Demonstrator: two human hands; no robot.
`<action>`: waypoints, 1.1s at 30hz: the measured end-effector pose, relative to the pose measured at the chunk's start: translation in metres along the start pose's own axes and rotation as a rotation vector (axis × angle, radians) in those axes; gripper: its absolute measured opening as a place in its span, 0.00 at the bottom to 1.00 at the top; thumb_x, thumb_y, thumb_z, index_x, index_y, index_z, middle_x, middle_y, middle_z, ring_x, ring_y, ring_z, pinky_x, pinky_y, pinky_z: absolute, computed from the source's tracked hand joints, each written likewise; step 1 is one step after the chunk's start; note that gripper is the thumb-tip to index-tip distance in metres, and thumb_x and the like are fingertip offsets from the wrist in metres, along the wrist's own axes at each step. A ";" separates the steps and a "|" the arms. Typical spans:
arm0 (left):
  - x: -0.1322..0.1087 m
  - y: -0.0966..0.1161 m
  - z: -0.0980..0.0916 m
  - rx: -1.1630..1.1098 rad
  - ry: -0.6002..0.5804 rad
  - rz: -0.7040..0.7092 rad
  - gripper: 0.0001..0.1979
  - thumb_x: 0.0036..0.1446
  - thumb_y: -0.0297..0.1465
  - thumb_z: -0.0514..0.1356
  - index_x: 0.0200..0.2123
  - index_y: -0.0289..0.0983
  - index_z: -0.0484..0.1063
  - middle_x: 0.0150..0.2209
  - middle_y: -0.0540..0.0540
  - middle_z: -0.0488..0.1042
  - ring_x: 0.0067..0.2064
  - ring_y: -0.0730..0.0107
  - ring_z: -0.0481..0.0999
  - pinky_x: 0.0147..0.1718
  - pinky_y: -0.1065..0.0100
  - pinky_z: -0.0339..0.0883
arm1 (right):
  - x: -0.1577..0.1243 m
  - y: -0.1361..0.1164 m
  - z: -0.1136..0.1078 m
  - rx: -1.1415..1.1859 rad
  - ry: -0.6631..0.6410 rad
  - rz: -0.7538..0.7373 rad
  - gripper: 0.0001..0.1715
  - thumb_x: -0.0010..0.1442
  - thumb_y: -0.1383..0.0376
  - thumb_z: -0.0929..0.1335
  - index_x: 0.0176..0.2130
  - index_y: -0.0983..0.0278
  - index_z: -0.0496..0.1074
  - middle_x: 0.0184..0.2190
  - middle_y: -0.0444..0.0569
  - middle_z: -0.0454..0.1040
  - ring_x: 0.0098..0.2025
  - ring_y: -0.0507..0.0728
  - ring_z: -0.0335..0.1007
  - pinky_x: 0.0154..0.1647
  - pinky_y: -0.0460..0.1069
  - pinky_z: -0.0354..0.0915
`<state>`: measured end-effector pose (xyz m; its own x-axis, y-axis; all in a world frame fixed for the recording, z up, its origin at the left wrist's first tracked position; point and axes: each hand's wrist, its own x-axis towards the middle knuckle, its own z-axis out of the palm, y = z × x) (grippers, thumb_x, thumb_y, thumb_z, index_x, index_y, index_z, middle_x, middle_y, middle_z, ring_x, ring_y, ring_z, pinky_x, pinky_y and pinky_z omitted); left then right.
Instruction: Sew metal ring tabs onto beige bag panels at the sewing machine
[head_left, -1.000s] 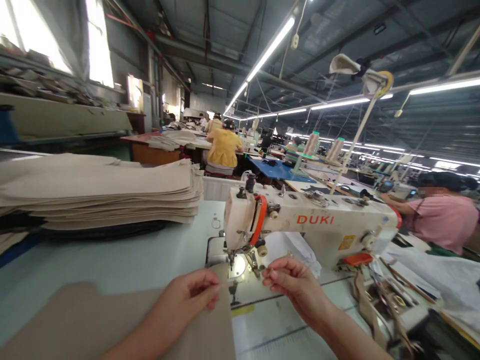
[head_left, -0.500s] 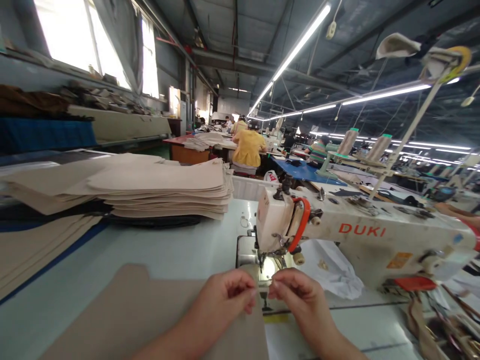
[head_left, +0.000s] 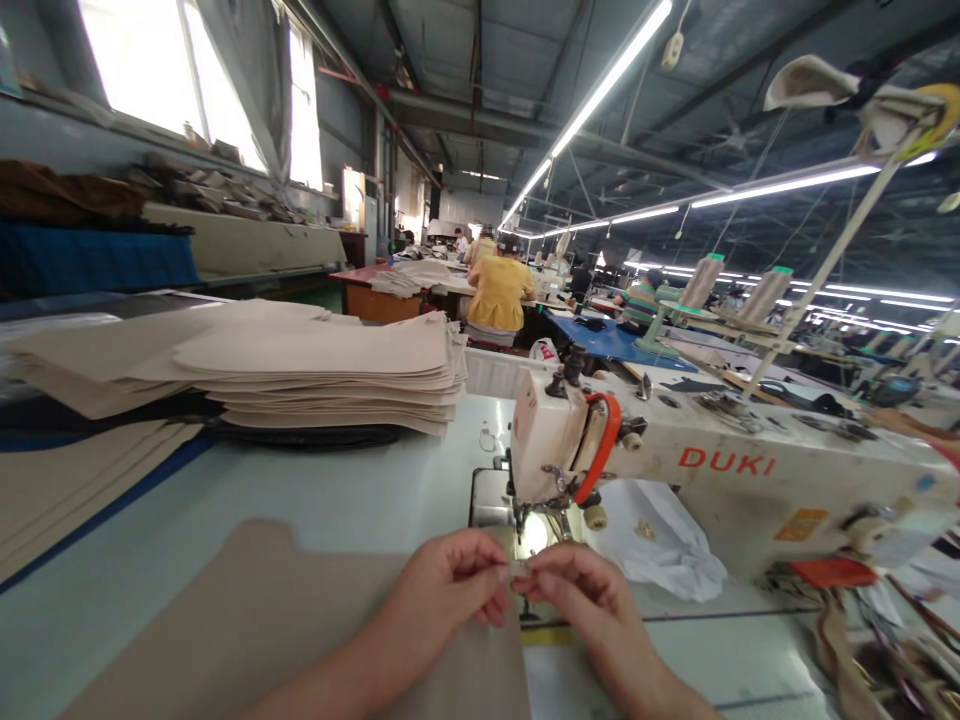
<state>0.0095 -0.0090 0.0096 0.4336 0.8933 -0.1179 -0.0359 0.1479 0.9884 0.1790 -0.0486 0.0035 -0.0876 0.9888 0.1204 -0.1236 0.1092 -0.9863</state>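
My left hand (head_left: 454,585) and my right hand (head_left: 581,595) meet fingertip to fingertip just in front of the needle of a white DUKI sewing machine (head_left: 720,470). Both pinch a small pale item between them; I cannot make out what it is. A beige fabric panel (head_left: 247,625) lies flat on the table under my left forearm, its far edge reaching toward the lit needle plate (head_left: 534,535).
A tall stack of beige cut panels (head_left: 315,370) sits at the back left, more panels (head_left: 67,480) at the left edge. White cloth (head_left: 660,545) lies behind the machine. Thread cones (head_left: 701,285) stand on a rack. A person in yellow (head_left: 499,295) sits ahead.
My hands have come together: the right hand moved left to meet the left at the needle. The view swung left, so the machine now sits further right.
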 end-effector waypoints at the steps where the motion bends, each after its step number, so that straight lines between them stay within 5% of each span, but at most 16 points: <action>1: 0.000 0.000 0.000 0.002 -0.005 0.005 0.17 0.38 0.43 0.65 0.24 0.36 0.67 0.18 0.52 0.71 0.21 0.73 0.69 0.25 0.69 0.65 | 0.001 -0.001 0.000 -0.008 0.014 -0.004 0.13 0.50 0.55 0.74 0.30 0.62 0.77 0.28 0.48 0.79 0.32 0.55 0.74 0.36 0.48 0.67; 18: 0.002 0.000 -0.009 0.105 -0.044 0.076 0.12 0.44 0.39 0.63 0.26 0.36 0.73 0.25 0.50 0.75 0.29 0.69 0.72 0.31 0.70 0.65 | 0.006 -0.001 -0.002 0.114 0.028 0.003 0.09 0.46 0.59 0.76 0.28 0.61 0.78 0.25 0.46 0.79 0.27 0.50 0.72 0.31 0.43 0.66; 26: 0.000 0.001 -0.004 0.126 -0.011 0.082 0.09 0.38 0.36 0.63 0.22 0.36 0.71 0.18 0.54 0.68 0.23 0.74 0.65 0.25 0.71 0.59 | 0.010 0.009 0.003 0.055 0.029 0.062 0.15 0.39 0.57 0.78 0.25 0.63 0.77 0.22 0.44 0.75 0.25 0.51 0.69 0.30 0.46 0.66; 33: 0.002 0.002 -0.006 0.047 0.054 0.023 0.13 0.32 0.36 0.67 0.19 0.36 0.68 0.17 0.55 0.67 0.20 0.75 0.64 0.24 0.72 0.59 | 0.010 -0.009 0.004 -0.012 0.008 0.094 0.16 0.43 0.54 0.76 0.29 0.63 0.78 0.24 0.45 0.76 0.30 0.54 0.72 0.35 0.48 0.66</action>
<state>0.0046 -0.0044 0.0112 0.3837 0.9181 -0.0991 -0.0023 0.1082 0.9941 0.1752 -0.0406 0.0137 -0.0900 0.9956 0.0264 -0.1036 0.0170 -0.9945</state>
